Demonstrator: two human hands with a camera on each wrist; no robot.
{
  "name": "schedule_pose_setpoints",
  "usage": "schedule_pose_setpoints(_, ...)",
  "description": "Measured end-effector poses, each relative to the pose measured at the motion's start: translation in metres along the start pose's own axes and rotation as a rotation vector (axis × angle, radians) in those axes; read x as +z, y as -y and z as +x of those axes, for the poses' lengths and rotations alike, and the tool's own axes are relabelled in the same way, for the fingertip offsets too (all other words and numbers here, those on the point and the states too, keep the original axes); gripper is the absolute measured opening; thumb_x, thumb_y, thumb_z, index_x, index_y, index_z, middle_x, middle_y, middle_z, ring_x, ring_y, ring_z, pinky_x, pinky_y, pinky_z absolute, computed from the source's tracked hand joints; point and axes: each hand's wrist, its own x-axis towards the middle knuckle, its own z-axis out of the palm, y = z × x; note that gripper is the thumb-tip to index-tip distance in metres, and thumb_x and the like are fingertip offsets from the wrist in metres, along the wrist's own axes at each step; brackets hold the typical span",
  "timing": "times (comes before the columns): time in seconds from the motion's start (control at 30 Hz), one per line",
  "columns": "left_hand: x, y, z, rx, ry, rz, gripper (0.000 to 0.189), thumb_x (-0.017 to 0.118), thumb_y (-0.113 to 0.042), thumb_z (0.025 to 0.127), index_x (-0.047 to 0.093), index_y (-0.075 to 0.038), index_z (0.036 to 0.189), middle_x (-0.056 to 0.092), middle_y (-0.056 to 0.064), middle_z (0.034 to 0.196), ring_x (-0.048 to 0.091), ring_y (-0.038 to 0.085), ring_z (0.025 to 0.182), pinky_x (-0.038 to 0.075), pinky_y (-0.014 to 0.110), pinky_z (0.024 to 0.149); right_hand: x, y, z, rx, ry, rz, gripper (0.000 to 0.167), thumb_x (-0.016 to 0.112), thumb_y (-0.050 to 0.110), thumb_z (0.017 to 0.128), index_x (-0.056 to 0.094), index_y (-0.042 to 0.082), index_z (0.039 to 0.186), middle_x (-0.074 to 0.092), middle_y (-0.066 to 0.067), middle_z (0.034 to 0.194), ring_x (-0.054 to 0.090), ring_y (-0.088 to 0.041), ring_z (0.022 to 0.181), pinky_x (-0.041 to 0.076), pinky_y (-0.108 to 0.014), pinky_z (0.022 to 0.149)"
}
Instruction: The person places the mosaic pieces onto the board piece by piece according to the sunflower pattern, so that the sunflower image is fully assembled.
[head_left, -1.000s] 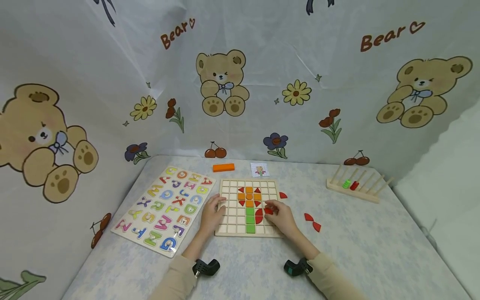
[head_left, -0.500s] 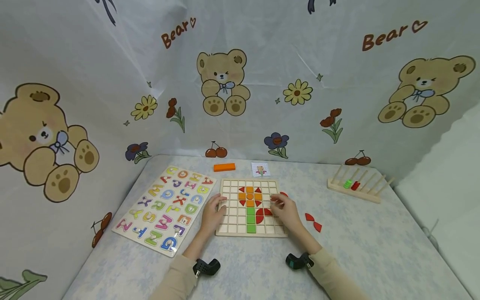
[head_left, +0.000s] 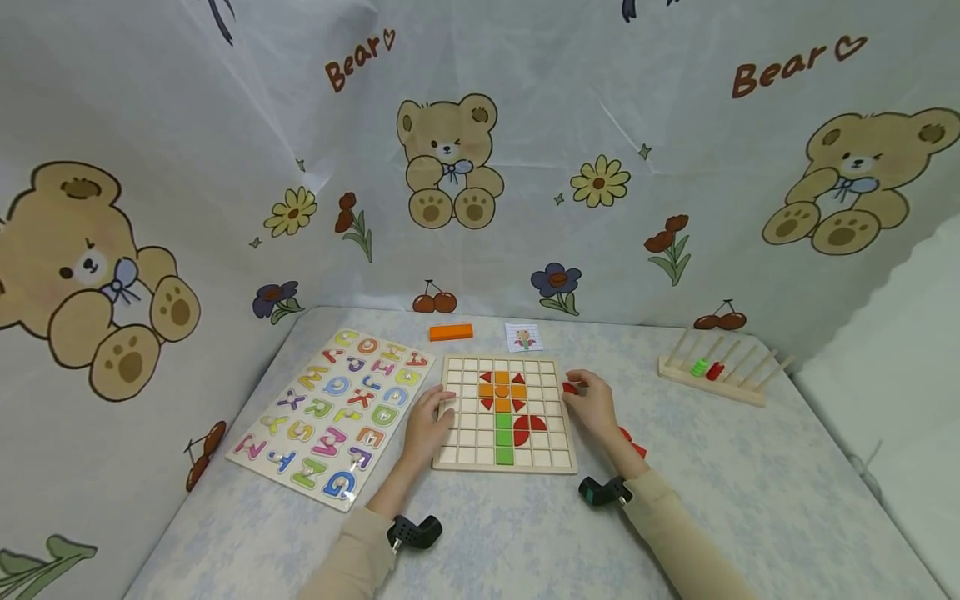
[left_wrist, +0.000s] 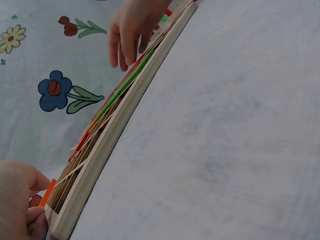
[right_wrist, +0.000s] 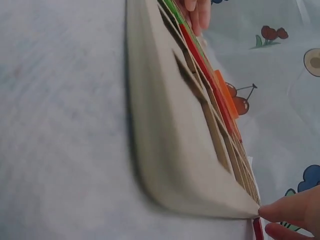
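A wooden grid board [head_left: 465, 456] lies mid-table, carrying orange squares [head_left: 502, 405], small red triangles, a column of green squares [head_left: 505, 437] and red quarter-circle pieces [head_left: 537, 424]. My left hand [head_left: 429, 423] rests on its left rim with relaxed fingers; the left wrist view has those fingers [left_wrist: 37, 215] right at the board's corner. Just off the right edge, my right hand [head_left: 596, 406] pinches another red quarter-circle piece [head_left: 571, 388]. In the right wrist view, a red edge [right_wrist: 257, 228] shows between thumb and finger. The hand hides part of this piece.
Left of the board lies an alphabet puzzle [head_left: 352, 364]. An orange box [head_left: 451, 332] and a pattern card [head_left: 523, 337] are behind it. A peg rack [head_left: 711, 385] with green and red beads stands back right. More red pieces [head_left: 638, 448] lie partly behind the right wrist.
My right hand has left a red quarter-circle piece on the board and moved right and away to another red piece beside the edge. The left hand stays on the rim.
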Motion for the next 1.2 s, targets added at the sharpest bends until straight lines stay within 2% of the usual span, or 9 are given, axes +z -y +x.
schedule_pose_setpoints(0.23,-0.001,-0.002,0.000,0.014,-0.001,0.013,0.029,0.060,-0.008,0.085,0.067,-0.005,0.113,0.051,0.017,0.140,0.043,0.036,0.134,0.031,0.050,0.114,0.001,-0.007,0.006,-0.049,0.026,-0.031,0.034,0.063,0.000,0.086,0.059,-0.008,0.119,0.064,-0.027,0.108,0.060,-0.037,0.097,0.050,-0.047,0.083)
schedule_pose_setpoints(0.63,0.000,0.001,0.001,0.001,0.010,0.011,0.028,0.061,-0.009,0.085,0.067,-0.006,0.112,0.051,0.016,0.140,0.043,0.036,0.134,0.031,0.050,0.114,-0.006,-0.015,0.011,-0.077,0.097,-0.077,0.041,0.066,-0.002,0.083,0.057,-0.006,0.123,0.065,-0.025,0.113,0.060,-0.038,0.103,0.051,-0.050,0.088)
schedule_pose_setpoints(0.73,0.000,0.002,0.001,0.005,0.008,0.013,0.028,0.061,-0.010,0.085,0.067,-0.007,0.112,0.051,0.015,0.140,0.043,0.035,0.134,0.032,0.050,0.114,-0.007,-0.018,0.014,-0.107,0.090,-0.093,0.039,0.067,-0.001,0.083,0.059,-0.007,0.121,0.066,-0.025,0.109,0.061,-0.038,0.100,0.052,-0.050,0.086)
schedule_pose_setpoints(0.87,0.001,0.002,0.002,0.008,0.012,0.010,0.028,0.061,-0.010,0.085,0.067,-0.007,0.113,0.051,0.015,0.140,0.043,0.035,0.134,0.032,0.049,0.114,-0.009,-0.019,0.016,-0.105,0.052,-0.099,0.038,0.069,0.001,0.082,0.060,-0.007,0.118,0.067,-0.025,0.105,0.062,-0.036,0.095,0.053,-0.048,0.083)
schedule_pose_setpoints(1.03,0.001,0.002,0.001,0.015,0.002,0.019,0.029,0.061,-0.009,0.084,0.068,-0.006,0.112,0.051,0.016,0.139,0.044,0.037,0.133,0.032,0.051,0.113,-0.007,-0.002,0.012,-0.071,0.048,-0.039,0.040,0.070,0.002,0.082,0.060,-0.006,0.120,0.066,-0.025,0.107,0.061,-0.035,0.097,0.053,-0.046,0.084)
schedule_pose_setpoints(1.2,0.001,0.001,0.001,0.012,-0.005,0.021,0.028,0.061,-0.009,0.084,0.068,-0.006,0.112,0.051,0.016,0.140,0.044,0.036,0.133,0.032,0.050,0.114,0.008,0.027,0.000,-0.068,0.134,0.027,0.042,0.070,0.002,0.082,0.060,-0.003,0.122,0.066,-0.021,0.108,0.061,-0.032,0.096,0.052,-0.038,0.083)
